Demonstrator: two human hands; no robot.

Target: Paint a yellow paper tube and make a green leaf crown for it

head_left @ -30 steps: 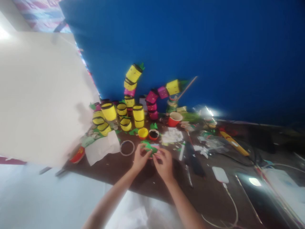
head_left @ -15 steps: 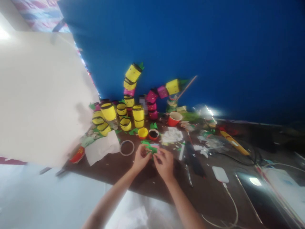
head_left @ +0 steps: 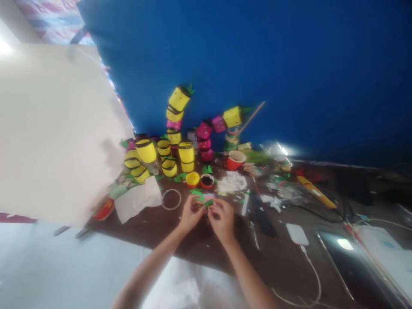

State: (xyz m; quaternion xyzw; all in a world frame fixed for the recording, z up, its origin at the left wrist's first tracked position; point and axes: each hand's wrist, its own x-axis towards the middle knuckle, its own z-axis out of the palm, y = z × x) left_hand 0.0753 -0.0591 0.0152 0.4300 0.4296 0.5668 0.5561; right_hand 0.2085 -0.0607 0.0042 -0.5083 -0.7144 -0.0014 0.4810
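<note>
Between my two hands is a small green piece (head_left: 209,202), perhaps cut paper. My left hand (head_left: 192,213) pinches it from the left, and the fingertips of my right hand (head_left: 222,216) pinch it from the right. Just beyond my left fingers lies another green cutout (head_left: 197,194). A small cup of yellow paint (head_left: 193,179) and a small cup of dark paint (head_left: 207,181) stand past my hands. Left of my left hand a clear ring, like a tape roll (head_left: 171,200), rests on the table.
Yellow and magenta cup segments (head_left: 186,156) are stacked at the back against a blue wall. A red paper cup (head_left: 236,160) and crumpled white paper (head_left: 232,182) stand behind my hands. At right are a white charger (head_left: 297,234), a tablet (head_left: 350,262) and a yellow tool (head_left: 317,193).
The green piece has turned and shifted slightly right between my fingertips, looking smaller now. My hands have barely moved, and the rest of the table looks the same.
</note>
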